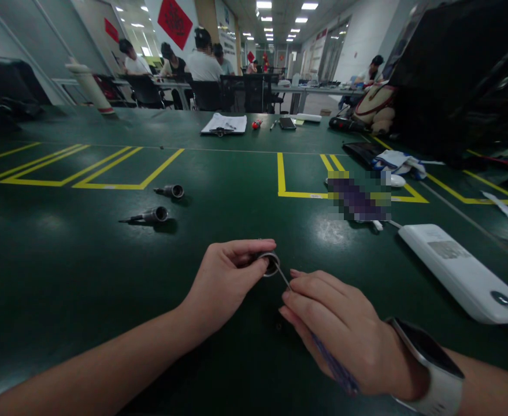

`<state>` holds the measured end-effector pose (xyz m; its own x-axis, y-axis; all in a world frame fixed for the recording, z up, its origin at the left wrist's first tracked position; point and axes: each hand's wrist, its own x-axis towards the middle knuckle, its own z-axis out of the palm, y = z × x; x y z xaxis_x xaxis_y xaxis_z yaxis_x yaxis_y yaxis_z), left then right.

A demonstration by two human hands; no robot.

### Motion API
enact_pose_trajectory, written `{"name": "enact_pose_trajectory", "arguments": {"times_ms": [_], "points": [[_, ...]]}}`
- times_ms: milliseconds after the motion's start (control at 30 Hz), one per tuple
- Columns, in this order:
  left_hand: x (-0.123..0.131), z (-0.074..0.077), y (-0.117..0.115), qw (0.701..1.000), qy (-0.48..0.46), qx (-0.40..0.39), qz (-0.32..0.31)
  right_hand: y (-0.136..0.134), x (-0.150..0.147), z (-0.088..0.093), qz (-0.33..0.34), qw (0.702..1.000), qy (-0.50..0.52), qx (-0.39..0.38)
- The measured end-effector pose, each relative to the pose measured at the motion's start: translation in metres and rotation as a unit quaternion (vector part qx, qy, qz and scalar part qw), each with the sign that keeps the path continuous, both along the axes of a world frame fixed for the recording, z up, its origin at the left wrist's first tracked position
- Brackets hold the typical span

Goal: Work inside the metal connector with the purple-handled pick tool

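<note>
My left hand (221,283) pinches a short hollow metal cylinder (276,257) between thumb and fingers, with its open end facing me. In my right hand (338,318) is a screwdriver (335,370) with a purplish see-through handle. Its thin shaft runs from my fingertips into the mouth of the cylinder; the tip is hidden inside. Two similar metal parts lie to the left on the green table, one farther socket-like piece (174,191) and one nearer socket-like piece (154,215), each with a narrow stem. A tiny dark ring (278,327) rests below my hands.
A white power bank (462,277) with a cable lies at right, near a blurred-out purple object (358,199). Farther back are a clipboard with paper (223,123), a small red item (256,124), a phone (287,123) and a cloth (399,162). Several people sit beyond the table.
</note>
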<state>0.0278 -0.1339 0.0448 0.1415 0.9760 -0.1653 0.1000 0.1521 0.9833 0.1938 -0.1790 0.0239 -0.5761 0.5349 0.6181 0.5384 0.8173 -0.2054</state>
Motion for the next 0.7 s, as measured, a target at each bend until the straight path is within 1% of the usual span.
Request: {"name": "enact_pose_trajectory", "arguments": {"times_ms": [100, 167, 233, 267, 300, 333, 367, 433, 467, 500, 533, 567, 633, 700], "points": [[0.0, -0.001, 0.0, 1.0, -0.001, 0.003, -0.003, 0.0, -0.001, 0.0, 0.001, 1.0, 0.001, -0.008], [-0.001, -0.002, 0.001, 1.0, -0.003, 0.006, -0.007, -0.001, -0.001, 0.002, 0.007, 0.999, 0.022, -0.027], [-0.002, -0.005, 0.002, 1.0, -0.003, 0.011, -0.011, -0.002, 0.0, 0.005, 0.019, 0.993, 0.086, -0.084], [-0.003, -0.006, 0.004, 1.0, -0.001, 0.015, -0.011, -0.002, 0.002, 0.006, 0.02, 0.981, 0.133, -0.137], [-0.004, -0.007, 0.005, 1.0, 0.001, 0.021, -0.01, -0.001, 0.003, 0.007, 0.018, 0.961, 0.186, -0.205], [-0.006, -0.008, 0.007, 1.0, 0.003, 0.027, -0.008, 0.001, 0.005, 0.008, 0.014, 0.928, 0.239, -0.285], [-0.007, -0.009, 0.008, 0.999, 0.006, 0.031, -0.006, 0.003, 0.007, 0.008, 0.007, 0.884, 0.28, -0.374], [-0.01, -0.009, 0.011, 0.999, 0.003, 0.033, -0.007, 0.007, 0.011, 0.005, 0.017, 0.781, 0.341, -0.523], [-0.011, -0.01, 0.013, 0.999, -0.003, 0.033, -0.008, 0.01, 0.012, 0.003, 0.021, 0.74, 0.354, -0.572], [-0.012, -0.01, 0.014, 0.999, -0.014, 0.033, -0.008, 0.012, 0.014, 0.001, 0.024, 0.711, 0.361, -0.603], [-0.013, -0.01, 0.015, 0.999, -0.027, 0.034, -0.007, 0.013, 0.015, -0.001, 0.027, 0.693, 0.362, -0.623], [-0.014, -0.01, 0.015, 0.999, -0.038, 0.035, -0.004, 0.014, 0.015, -0.003, 0.027, 0.685, 0.361, -0.632], [-0.014, -0.011, 0.016, 0.998, -0.051, 0.032, 0.001, 0.014, 0.016, -0.004, 0.026, 0.685, 0.355, -0.636], [-0.014, -0.011, 0.016, 0.998, -0.052, 0.025, 0.0, 0.014, 0.015, -0.004, 0.023, 0.692, 0.344, -0.634]]}}
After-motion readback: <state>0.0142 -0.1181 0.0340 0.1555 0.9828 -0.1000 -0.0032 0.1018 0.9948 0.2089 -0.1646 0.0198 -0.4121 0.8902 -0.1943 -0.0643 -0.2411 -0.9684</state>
